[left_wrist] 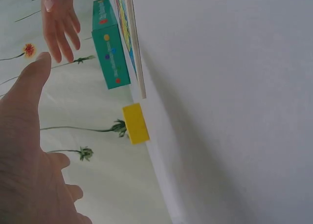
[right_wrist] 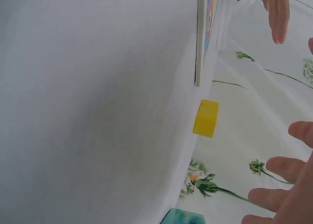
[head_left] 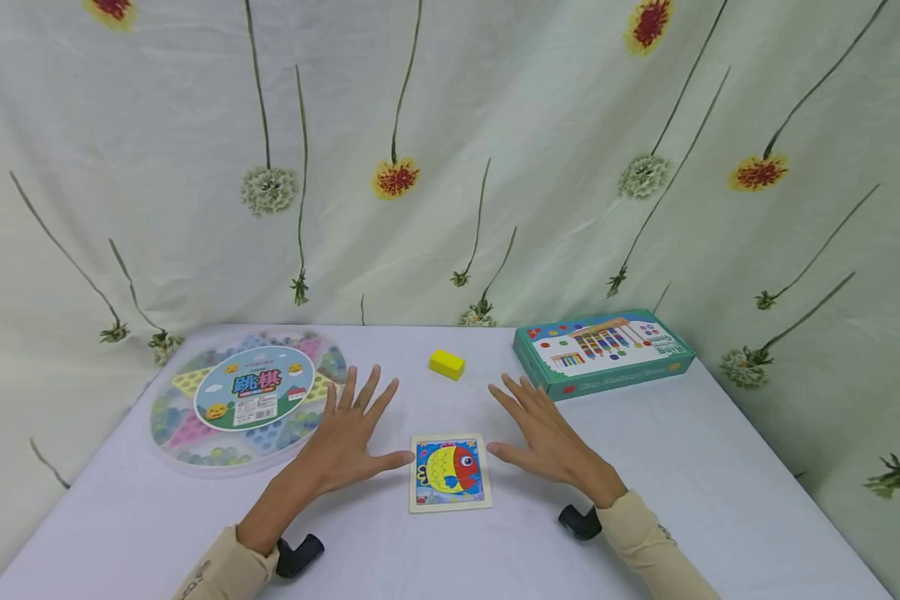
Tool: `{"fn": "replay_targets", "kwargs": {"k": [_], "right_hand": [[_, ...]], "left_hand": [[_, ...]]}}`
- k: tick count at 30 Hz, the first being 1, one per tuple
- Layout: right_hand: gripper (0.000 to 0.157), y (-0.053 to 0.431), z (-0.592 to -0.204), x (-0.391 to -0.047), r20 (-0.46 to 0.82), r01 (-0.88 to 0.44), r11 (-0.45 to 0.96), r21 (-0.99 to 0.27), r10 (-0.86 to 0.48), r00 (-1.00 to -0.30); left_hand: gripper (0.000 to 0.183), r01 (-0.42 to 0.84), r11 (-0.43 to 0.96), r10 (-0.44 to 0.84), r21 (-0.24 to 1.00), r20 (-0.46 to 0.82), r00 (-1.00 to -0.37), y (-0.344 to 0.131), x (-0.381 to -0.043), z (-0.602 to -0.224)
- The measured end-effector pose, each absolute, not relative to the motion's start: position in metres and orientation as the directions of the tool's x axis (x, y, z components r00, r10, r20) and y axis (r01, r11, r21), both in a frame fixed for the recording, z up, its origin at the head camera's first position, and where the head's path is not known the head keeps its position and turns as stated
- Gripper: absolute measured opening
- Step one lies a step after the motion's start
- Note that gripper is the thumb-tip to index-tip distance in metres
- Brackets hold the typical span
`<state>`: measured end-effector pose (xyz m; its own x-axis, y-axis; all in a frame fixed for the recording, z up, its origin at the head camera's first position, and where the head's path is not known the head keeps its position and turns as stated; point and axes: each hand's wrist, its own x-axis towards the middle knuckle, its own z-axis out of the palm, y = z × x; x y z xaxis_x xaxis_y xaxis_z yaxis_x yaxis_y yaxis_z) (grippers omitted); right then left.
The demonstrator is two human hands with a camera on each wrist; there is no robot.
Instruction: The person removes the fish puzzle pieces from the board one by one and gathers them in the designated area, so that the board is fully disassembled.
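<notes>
A small square puzzle (head_left: 450, 473) with a red and yellow fish lies flat on the white table, between the two hands. To its left, my left hand (head_left: 351, 437) hovers with fingers spread, the thumb tip right at the puzzle's edge in the head view. On the other side my right hand (head_left: 543, 437) is also held over the table, fingers straight and thumb pointing at the puzzle. Neither hand holds anything. Beyond the puzzle sits a yellow block (head_left: 447, 364), which shows in both wrist views too.
A round, clear-lidded Chinese checkers box (head_left: 183, 454) lies at the left, partly behind the left hand. At the back right is a green toy box (head_left: 622, 379). A flowered curtain (head_left: 450, 108) hangs behind the white table (head_left: 450, 567).
</notes>
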<state>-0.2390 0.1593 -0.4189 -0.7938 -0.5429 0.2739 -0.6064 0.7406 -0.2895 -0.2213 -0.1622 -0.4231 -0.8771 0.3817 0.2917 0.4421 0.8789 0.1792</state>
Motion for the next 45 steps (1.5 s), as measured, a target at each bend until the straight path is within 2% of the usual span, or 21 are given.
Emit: {"fn": "replay_targets", "kwargs": {"k": [10, 19, 23, 34, 45], "right_hand": [[0.076, 0.160, -0.422, -0.238, 0.236, -0.567, 0.740, -0.363, -0.516, -0.824], [0.075, 0.155, -0.422, -0.241, 0.196, -0.554, 0.712, -0.431, -0.526, -0.828], [0.072, 0.149, -0.421, -0.240, 0.156, -0.541, 0.681, -0.493, -0.542, -0.826], [0.056, 0.127, -0.421, -0.248, 0.078, -0.500, 0.524, -0.689, -0.632, -0.771], [0.046, 0.106, -0.424, -0.259, 0.041, -0.540, 0.542, -0.644, -0.681, -0.731]], "left_hand": [[0.104, 0.446, 0.859, 0.391, 0.252, 0.241, -0.888, -0.162, -0.216, -0.424], [0.114, 0.370, 0.836, 0.421, 0.405, -0.041, -0.906, -0.160, -0.216, -0.426], [0.114, 0.348, 0.837, 0.428, 0.423, -0.109, -0.897, -0.157, -0.214, -0.427], [0.113, 0.338, 0.855, 0.429, 0.394, -0.170, -0.887, -0.147, -0.214, -0.434], [0.113, 0.351, 0.851, 0.438, 0.390, -0.161, -0.884, -0.146, -0.216, -0.435]]}}
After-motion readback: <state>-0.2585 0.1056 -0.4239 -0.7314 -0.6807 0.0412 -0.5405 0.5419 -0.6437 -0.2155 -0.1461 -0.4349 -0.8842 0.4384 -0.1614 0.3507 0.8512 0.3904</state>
